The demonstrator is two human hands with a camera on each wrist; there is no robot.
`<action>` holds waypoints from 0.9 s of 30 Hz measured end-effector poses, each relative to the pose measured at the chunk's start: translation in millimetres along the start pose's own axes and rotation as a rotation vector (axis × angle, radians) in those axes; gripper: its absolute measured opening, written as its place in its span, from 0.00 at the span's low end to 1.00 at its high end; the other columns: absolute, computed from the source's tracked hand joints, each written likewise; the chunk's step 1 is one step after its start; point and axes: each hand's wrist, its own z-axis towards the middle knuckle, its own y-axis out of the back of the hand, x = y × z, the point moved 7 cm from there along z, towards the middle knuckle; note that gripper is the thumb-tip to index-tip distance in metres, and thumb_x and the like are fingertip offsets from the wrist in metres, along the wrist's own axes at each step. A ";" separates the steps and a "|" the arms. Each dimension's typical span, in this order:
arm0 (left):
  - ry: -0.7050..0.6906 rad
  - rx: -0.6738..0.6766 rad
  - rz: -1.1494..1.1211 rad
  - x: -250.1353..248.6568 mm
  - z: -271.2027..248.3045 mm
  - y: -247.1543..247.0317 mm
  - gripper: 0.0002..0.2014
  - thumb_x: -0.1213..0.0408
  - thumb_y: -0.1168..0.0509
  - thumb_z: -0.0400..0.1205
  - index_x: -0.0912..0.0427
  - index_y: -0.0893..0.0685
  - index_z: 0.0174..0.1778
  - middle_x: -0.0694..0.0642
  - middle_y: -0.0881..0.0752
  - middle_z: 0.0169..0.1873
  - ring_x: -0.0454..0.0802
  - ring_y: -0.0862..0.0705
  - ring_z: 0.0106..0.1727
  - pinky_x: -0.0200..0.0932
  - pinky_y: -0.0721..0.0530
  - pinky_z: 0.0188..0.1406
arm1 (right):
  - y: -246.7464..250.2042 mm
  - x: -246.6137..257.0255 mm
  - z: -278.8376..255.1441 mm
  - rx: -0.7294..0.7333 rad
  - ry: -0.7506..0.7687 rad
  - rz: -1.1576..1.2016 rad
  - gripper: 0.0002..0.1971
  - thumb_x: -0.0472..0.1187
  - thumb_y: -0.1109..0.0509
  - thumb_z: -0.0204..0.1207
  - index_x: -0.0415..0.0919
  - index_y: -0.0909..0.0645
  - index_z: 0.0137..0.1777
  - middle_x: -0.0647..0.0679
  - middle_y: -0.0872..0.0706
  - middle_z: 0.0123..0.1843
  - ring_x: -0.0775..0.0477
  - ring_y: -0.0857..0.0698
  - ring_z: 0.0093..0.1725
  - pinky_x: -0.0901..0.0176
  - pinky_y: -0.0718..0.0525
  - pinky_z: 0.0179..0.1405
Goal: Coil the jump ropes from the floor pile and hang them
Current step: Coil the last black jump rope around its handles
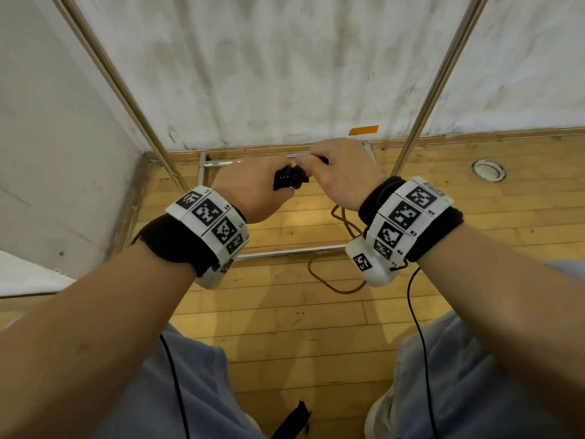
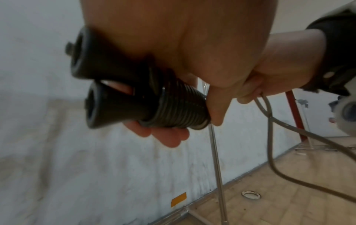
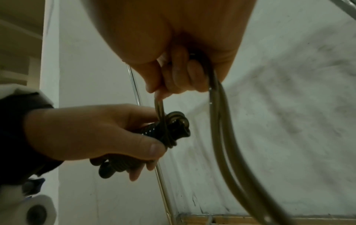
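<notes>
Your left hand's fingers (image 2: 169,137) curl round the two black handles (image 2: 115,85), steadying them as a spool; your right hand (image 1: 340,172) pinches the rope (image 3: 217,97), feeding turns. Slack trails to the floor (image 1: 285,327) below the rack (image 1: 421,112).

Gym-like hall corner: wood plank floor (image 1: 285,327), scuffed white wall (image 1: 285,74), metal rack (image 1: 437,83)

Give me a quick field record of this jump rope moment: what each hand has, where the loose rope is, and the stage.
left hand: grips the two black handles, side by side, rope wound round them
right hand: pinches the rope beside the handles
loose rope: trails down to the wooden floor
stage: coiling, not yet hung
</notes>
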 end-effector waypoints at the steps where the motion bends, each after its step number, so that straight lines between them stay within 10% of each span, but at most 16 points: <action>1: -0.020 0.008 -0.006 -4.4 -0.5 -0.9 0.16 0.49 0.37 0.81 0.43 0.23 0.65 0.47 0.13 0.49 0.51 0.17 0.46 0.46 0.21 0.39 | 1.1 -1.2 0.8 -0.006 -0.008 0.001 0.18 0.49 0.41 0.83 0.42 0.22 0.34 0.54 0.27 0.29 0.56 0.29 0.29 0.74 0.32 0.29; 10: -0.101 -0.043 -0.125 -21.5 -9.6 5.9 0.25 0.29 0.38 0.69 0.42 0.16 0.53 0.43 0.14 0.34 0.46 0.15 0.38 0.46 0.17 0.37 | 4.9 -22.0 6.2 -0.092 -0.186 0.317 0.22 0.52 0.32 0.77 0.33 0.19 0.32 0.58 0.33 0.14 0.59 0.32 0.16 0.75 0.35 0.17; 16: -0.151 -0.231 -0.247 -26.4 -19.2 26.8 0.13 0.44 0.33 0.76 0.43 0.14 0.52 0.43 0.15 0.29 0.43 0.18 0.32 0.37 0.22 0.29 | -1.9 -37.1 5.9 0.002 -0.350 0.661 0.21 0.56 0.30 0.75 0.41 0.21 0.29 0.45 0.28 0.28 0.51 0.31 0.25 0.62 0.31 0.24; 22: -0.055 -0.293 -0.410 -18.6 -22.3 37.0 0.17 0.40 0.34 0.72 0.44 0.18 0.51 0.38 0.19 0.31 0.36 0.18 0.36 0.34 0.24 0.30 | -27.3 -29.7 -0.3 0.091 -0.409 1.148 0.14 0.46 0.35 0.81 0.43 0.23 0.35 0.54 0.31 0.20 0.56 0.37 0.17 0.66 0.38 0.15; 27: 0.045 -0.316 -0.484 -8.3 -15.3 35.1 0.15 0.44 0.33 0.77 0.46 0.27 0.52 0.41 0.20 0.34 0.36 0.20 0.35 0.35 0.29 0.26 | -27.2 -16.0 -8.5 -0.118 -0.311 0.809 0.16 0.36 0.43 0.83 0.44 0.24 0.33 0.48 0.26 0.25 0.52 0.31 0.22 0.61 0.34 0.21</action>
